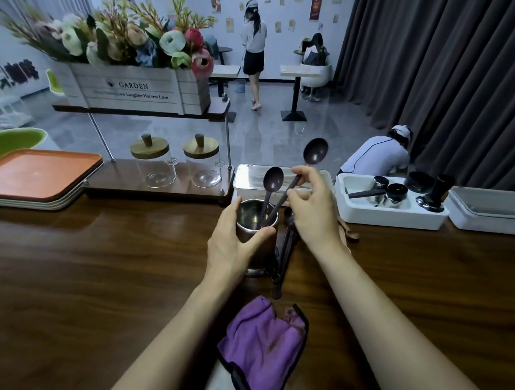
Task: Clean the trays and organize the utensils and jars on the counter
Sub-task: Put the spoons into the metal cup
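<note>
Counter [101, 277], dark wood, ran across the whole near view. Trays [38, 175], orange on top, were stacked at its far left edge. Purple cloth [263, 341] lay crumpled at the near edge between both forearms, with its lower part cut off.

Left hand [234, 237] reached forward, fingers and thumb curled round a steel cup [249, 216] standing mid-counter. Right hand [311, 208] was raised just beside the cup's rim, fingertips pinching the handle of a dark spoon [315, 151]. That spoon was tilted, bowl up and to the right, lower end inside the cup. A second dark spoon [273, 179] stood in the cup, bowl up.

Two lidded glass jars [155, 162] stood on a low shelf behind.

The left wrist hid much of the cup's lower wall. Loose dark spoons [286, 248] lay right of the cup, partly under the right hand, and I could not count them.
</note>
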The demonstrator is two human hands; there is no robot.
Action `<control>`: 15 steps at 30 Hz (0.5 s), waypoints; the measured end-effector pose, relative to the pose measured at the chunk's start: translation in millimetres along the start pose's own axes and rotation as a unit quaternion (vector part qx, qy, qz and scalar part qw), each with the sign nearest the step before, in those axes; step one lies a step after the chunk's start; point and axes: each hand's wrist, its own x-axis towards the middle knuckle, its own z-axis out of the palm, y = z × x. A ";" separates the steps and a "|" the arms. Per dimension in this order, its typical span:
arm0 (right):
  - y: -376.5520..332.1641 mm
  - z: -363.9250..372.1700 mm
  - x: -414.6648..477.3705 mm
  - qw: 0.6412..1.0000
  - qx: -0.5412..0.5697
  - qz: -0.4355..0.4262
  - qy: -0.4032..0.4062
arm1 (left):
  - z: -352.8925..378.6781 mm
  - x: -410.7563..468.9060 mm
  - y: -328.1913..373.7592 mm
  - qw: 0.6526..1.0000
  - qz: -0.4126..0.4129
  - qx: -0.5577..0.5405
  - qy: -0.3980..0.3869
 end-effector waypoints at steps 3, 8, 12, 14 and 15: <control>2.6 7.5 -11.8 0.997 -0.059 -0.012 -0.038 | 1.6 0.8 -2.4 1.000 -0.006 -0.004 0.002; 9.7 8.1 -26.3 0.993 -0.106 -0.011 -0.049 | 3.1 0.4 -5.5 1.000 -0.015 -0.023 0.001; 15.1 5.9 -31.9 0.993 -0.107 0.000 -0.040 | 3.2 -0.3 -7.0 0.999 -0.012 -0.034 -0.011; 18.5 6.1 -34.1 0.992 -0.117 0.008 -0.041 | 3.1 -0.4 -8.1 0.999 -0.008 -0.037 -0.013; 19.7 6.8 -35.2 0.992 -0.117 0.011 -0.043 | 2.9 -0.1 -8.6 0.999 -0.005 -0.034 -0.013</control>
